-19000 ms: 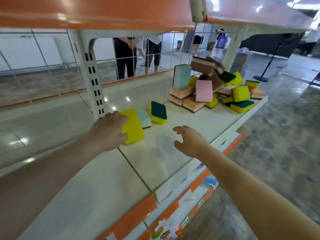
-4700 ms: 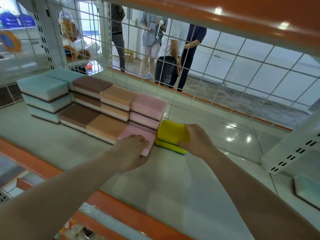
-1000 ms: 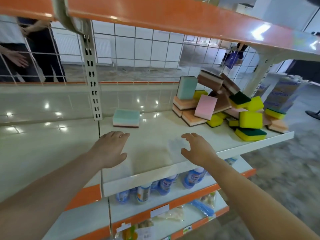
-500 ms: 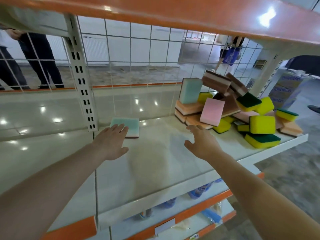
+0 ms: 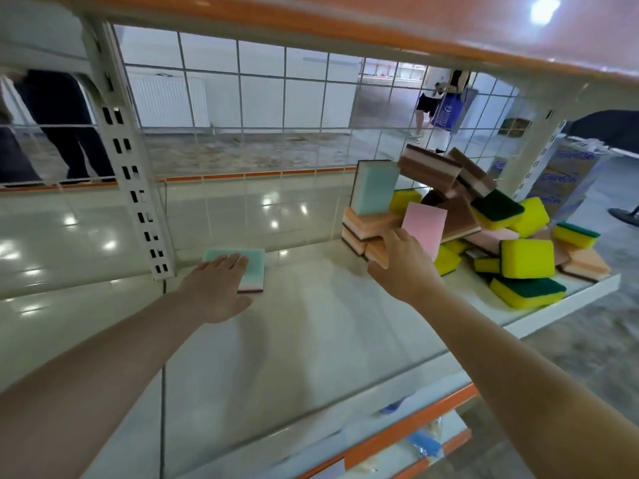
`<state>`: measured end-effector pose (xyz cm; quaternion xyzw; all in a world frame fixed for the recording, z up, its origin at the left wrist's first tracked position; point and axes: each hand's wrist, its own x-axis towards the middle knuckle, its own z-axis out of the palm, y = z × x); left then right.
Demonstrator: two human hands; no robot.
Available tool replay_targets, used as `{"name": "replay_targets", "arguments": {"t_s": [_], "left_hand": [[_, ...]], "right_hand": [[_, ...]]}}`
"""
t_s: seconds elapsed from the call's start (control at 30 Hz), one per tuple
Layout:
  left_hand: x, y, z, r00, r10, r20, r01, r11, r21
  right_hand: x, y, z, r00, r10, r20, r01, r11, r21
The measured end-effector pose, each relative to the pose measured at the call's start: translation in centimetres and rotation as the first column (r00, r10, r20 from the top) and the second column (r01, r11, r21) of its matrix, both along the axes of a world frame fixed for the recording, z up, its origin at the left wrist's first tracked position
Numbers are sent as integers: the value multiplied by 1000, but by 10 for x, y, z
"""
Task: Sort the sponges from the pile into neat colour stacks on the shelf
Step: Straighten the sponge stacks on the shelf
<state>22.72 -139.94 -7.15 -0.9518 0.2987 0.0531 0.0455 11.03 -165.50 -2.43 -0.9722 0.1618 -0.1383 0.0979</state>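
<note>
A loose pile of sponges (image 5: 484, 229) lies at the right end of the white shelf (image 5: 311, 333): yellow-green, orange, brown, pink and teal ones. A single teal sponge (image 5: 254, 262) lies flat near the shelf upright. My left hand (image 5: 216, 288) lies over it with straight fingers resting on its top. My right hand (image 5: 401, 262) reaches the pile's left edge, fingers at an orange sponge (image 5: 375, 252) below a leaning pink sponge (image 5: 425, 226). Whether the fingers grip the orange sponge is hidden by the hand's back.
A slotted white upright (image 5: 135, 188) stands left of the teal sponge. A wire grid back panel (image 5: 262, 108) closes the shelf's rear, and an orange-edged shelf (image 5: 345, 25) hangs low overhead. People stand beyond the grid. A lower shelf holds packaged goods (image 5: 423, 444).
Both hands moved forward over the shelf. The left one came down onto the teal sponge; the right one reached the pile's left edge at the orange sponge.
</note>
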Motion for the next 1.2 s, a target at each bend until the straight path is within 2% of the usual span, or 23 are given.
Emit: {"name": "replay_targets", "arguments": {"t_s": [0.23, 0.4, 0.53, 0.8, 1.2], "left_hand": [[1, -9, -2, 998, 65, -7, -65, 993, -102], [-6, -11, -1, 995, 101, -14, -101, 970, -223], [-12, -15, -2, 996, 89, -16, -90, 961, -261], [-17, -34, -3, 994, 111, -15, -111, 966, -235], [-12, -34, -7, 990, 142, -18, -143, 987, -79]], "right_hand": [[16, -16, 11, 995, 73, 64, -77, 995, 60], [28, -28, 22, 986, 144, 80, -140, 989, -53], [46, -34, 28, 990, 95, 106, -100, 994, 44], [75, -37, 33, 979, 189, 76, -179, 977, -118], [99, -51, 31, 978, 206, 37, -195, 960, -201]]}}
